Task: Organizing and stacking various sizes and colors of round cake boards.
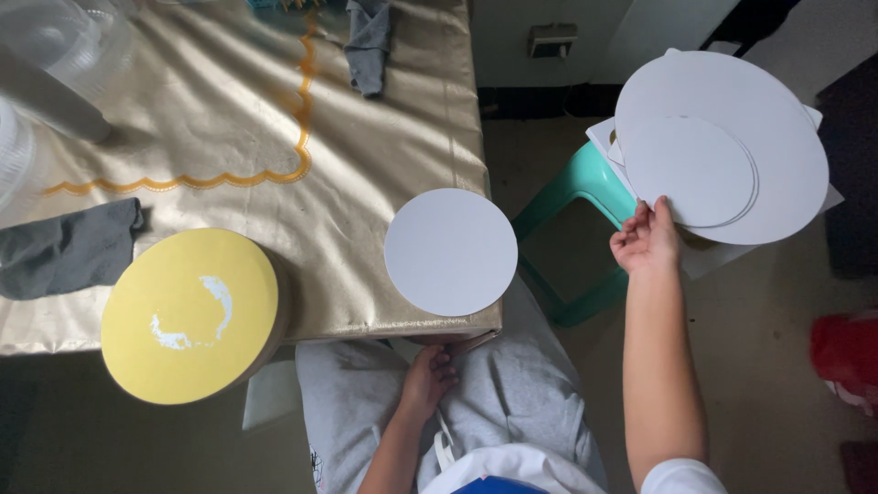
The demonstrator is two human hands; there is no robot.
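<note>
My right hand (647, 240) reaches out to the right and pinches the near edge of a small white round board (690, 169). That board lies on a much larger white disc (777, 119), stacked on a teal stool (567, 197). My left hand (428, 377) rests in my lap under the table's front edge, fingers curled, holding nothing I can see. Another white round board (450, 252) lies flat on the table's near right corner. A yellow round cake (190, 313) with white smears on top sits at the near left edge.
The table wears a shiny beige cloth (229, 110) with an orange scalloped line. Grey rags lie at the left (64, 249) and at the far edge (368, 41). Clear plastic lids (55, 46) stand far left. A red object (846, 352) lies on the floor.
</note>
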